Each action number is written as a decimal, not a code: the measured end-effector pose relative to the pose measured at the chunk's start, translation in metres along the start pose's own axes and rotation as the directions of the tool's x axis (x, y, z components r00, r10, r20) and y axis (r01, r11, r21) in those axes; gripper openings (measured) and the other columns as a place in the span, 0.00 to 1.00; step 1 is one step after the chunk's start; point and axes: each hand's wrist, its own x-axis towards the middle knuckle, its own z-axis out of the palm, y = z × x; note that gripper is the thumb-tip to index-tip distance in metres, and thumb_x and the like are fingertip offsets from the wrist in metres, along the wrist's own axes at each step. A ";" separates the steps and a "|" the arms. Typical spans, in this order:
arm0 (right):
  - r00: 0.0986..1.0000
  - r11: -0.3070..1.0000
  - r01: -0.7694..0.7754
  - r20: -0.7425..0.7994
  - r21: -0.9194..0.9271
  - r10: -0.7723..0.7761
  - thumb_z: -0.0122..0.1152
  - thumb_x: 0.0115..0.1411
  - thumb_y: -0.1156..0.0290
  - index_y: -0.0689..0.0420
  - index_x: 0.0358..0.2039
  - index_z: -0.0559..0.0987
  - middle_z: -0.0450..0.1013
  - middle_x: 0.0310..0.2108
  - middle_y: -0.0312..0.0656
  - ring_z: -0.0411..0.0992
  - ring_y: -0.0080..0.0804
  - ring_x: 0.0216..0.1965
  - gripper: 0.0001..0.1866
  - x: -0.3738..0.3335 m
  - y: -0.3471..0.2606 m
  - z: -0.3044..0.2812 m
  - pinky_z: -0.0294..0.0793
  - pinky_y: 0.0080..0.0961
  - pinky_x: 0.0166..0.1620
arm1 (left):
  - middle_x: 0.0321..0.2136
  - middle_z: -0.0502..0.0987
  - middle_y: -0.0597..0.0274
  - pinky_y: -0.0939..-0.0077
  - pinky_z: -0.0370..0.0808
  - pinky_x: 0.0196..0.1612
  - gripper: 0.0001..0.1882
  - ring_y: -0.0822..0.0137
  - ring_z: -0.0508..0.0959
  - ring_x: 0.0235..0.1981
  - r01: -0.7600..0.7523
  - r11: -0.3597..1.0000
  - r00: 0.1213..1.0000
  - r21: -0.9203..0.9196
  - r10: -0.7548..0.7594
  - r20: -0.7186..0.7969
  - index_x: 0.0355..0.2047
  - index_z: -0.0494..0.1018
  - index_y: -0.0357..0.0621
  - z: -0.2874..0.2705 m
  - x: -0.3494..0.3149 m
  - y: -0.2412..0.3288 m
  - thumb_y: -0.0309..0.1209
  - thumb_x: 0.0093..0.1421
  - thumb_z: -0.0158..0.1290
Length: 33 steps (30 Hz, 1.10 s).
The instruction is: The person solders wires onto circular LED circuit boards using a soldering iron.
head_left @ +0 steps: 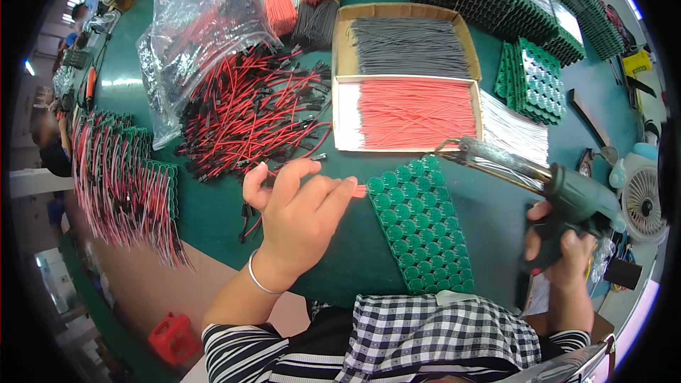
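Note:
My left hand (pixel 301 206) is closed in a pinch. Short ends of red wires (pixel 360 191) stick out past its fingertips, at the upper left corner of a green circuit board panel (pixel 422 230). That panel, made of rows of round boards, lies on the table in front of me. My right hand (pixel 571 259) is wrapped round the grip of a dark green soldering gun (pixel 578 198). Its metal tip points left, above the panel's top right corner and close to the box of red wires. Between tip and panel I see a small gap.
Beyond the panel stand a box of red wires (pixel 418 113) and a box of grey wires (pixel 411 46), with white wires (pixel 521 131) alongside. Red-and-black leads (pixel 241 113) are heaped at left, near wired panels (pixel 120 184). A small fan (pixel 642 198) stands at right.

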 end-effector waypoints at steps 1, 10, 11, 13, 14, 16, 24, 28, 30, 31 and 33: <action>0.998 0.996 0.032 -0.052 0.086 -0.027 0.64 0.61 0.51 0.67 0.59 0.64 0.74 0.47 0.53 0.75 0.33 0.20 0.37 0.001 0.008 0.014 0.78 0.25 0.23 | 0.26 0.78 0.82 0.54 0.48 0.62 0.04 0.71 0.73 0.43 0.003 1.000 0.999 0.008 -0.002 -0.041 0.31 0.84 0.60 -0.004 -0.002 0.004 0.34 0.54 0.62; 0.858 0.623 0.508 0.418 -0.595 -0.300 0.59 0.58 0.71 0.58 0.39 0.81 0.79 0.26 0.37 0.79 0.36 0.28 0.09 0.036 0.031 0.055 0.77 0.29 0.34 | 0.24 0.76 0.83 0.55 0.48 0.61 0.03 0.71 0.72 0.39 0.014 0.999 0.988 0.038 -0.008 -0.154 0.28 0.83 0.61 0.030 0.002 -0.003 0.35 0.51 0.64; 0.857 0.621 0.509 0.419 -0.596 -0.301 0.59 0.58 0.71 0.58 0.39 0.81 0.79 0.26 0.37 0.79 0.36 0.28 0.09 0.036 0.035 0.056 0.77 0.29 0.34 | 0.24 0.75 0.84 0.55 0.48 0.61 0.03 0.72 0.72 0.39 0.004 0.999 0.989 0.039 0.002 -0.151 0.28 0.83 0.61 0.030 0.002 -0.003 0.36 0.51 0.64; 0.893 0.751 0.435 0.343 -0.497 -0.290 0.59 0.56 0.75 0.58 0.38 0.80 0.79 0.27 0.39 0.79 0.37 0.26 0.09 0.030 0.043 0.058 0.78 0.30 0.33 | 0.24 0.75 0.84 0.55 0.48 0.61 0.03 0.72 0.72 0.38 -0.008 0.999 0.989 0.036 0.013 -0.149 0.27 0.83 0.61 0.030 0.004 -0.003 0.36 0.51 0.64; 0.909 0.796 0.395 0.321 -0.458 -0.267 0.59 0.55 0.77 0.60 0.38 0.80 0.79 0.28 0.40 0.79 0.37 0.26 0.09 0.029 0.042 0.060 0.78 0.31 0.32 | 0.23 0.74 0.84 0.55 0.48 0.60 0.03 0.72 0.71 0.38 -0.018 0.999 0.989 0.037 0.023 -0.143 0.27 0.83 0.61 0.031 0.004 -0.004 0.36 0.51 0.64; 0.930 0.839 0.341 0.278 -0.423 -0.238 0.59 0.55 0.77 0.60 0.37 0.80 0.79 0.29 0.41 0.79 0.38 0.26 0.09 0.028 0.040 0.067 0.78 0.31 0.31 | 0.23 0.74 0.84 0.55 0.48 0.60 0.03 0.72 0.71 0.38 -0.019 1.000 0.991 0.024 0.022 -0.135 0.27 0.83 0.61 0.031 0.005 -0.004 0.35 0.50 0.64; 0.904 0.755 0.404 0.350 -0.516 -0.245 0.61 0.61 0.59 0.65 0.52 0.74 0.76 0.35 0.42 0.77 0.27 0.27 0.25 0.025 0.062 0.054 0.78 0.26 0.33 | 0.24 0.74 0.84 0.55 0.49 0.59 0.06 0.73 0.70 0.37 -0.012 1.000 0.995 -0.010 0.011 -0.103 0.29 0.84 0.62 0.030 0.006 -0.005 0.33 0.50 0.63; 0.925 0.745 0.358 0.319 -0.563 -0.204 0.60 0.61 0.60 0.65 0.52 0.73 0.75 0.33 0.41 0.77 0.26 0.26 0.25 0.022 0.063 0.054 0.78 0.25 0.32 | 0.25 0.74 0.85 0.56 0.50 0.57 0.06 0.73 0.70 0.37 -0.014 1.000 0.997 -0.019 0.013 -0.078 0.29 0.83 0.62 0.028 0.007 -0.005 0.32 0.50 0.62; 0.947 0.740 0.303 0.274 -0.601 -0.166 0.60 0.61 0.60 0.65 0.52 0.74 0.76 0.33 0.41 0.77 0.26 0.25 0.25 0.022 0.061 0.058 0.78 0.25 0.32 | 0.25 0.74 0.85 0.57 0.50 0.56 0.06 0.73 0.70 0.37 -0.014 1.000 0.998 -0.027 0.012 -0.069 0.29 0.83 0.61 0.028 0.007 -0.005 0.32 0.50 0.62; 0.951 0.771 0.284 0.272 -0.570 -0.149 0.61 0.57 0.68 0.62 0.46 0.78 0.77 0.37 0.43 0.76 0.36 0.34 0.18 0.023 0.056 0.060 0.75 0.32 0.41 | 0.25 0.74 0.85 0.57 0.50 0.56 0.06 0.73 0.70 0.37 -0.010 0.999 0.998 -0.039 0.007 -0.064 0.29 0.83 0.61 0.029 0.007 -0.005 0.31 0.50 0.62; 0.953 0.801 0.264 0.272 -0.537 -0.131 0.63 0.52 0.76 0.59 0.41 0.82 0.79 0.41 0.46 0.75 0.47 0.43 0.13 0.024 0.052 0.063 0.72 0.40 0.49 | 0.25 0.74 0.85 0.57 0.50 0.56 0.07 0.73 0.70 0.37 -0.005 0.999 0.998 -0.051 0.002 -0.059 0.29 0.83 0.61 0.029 0.007 -0.006 0.31 0.50 0.62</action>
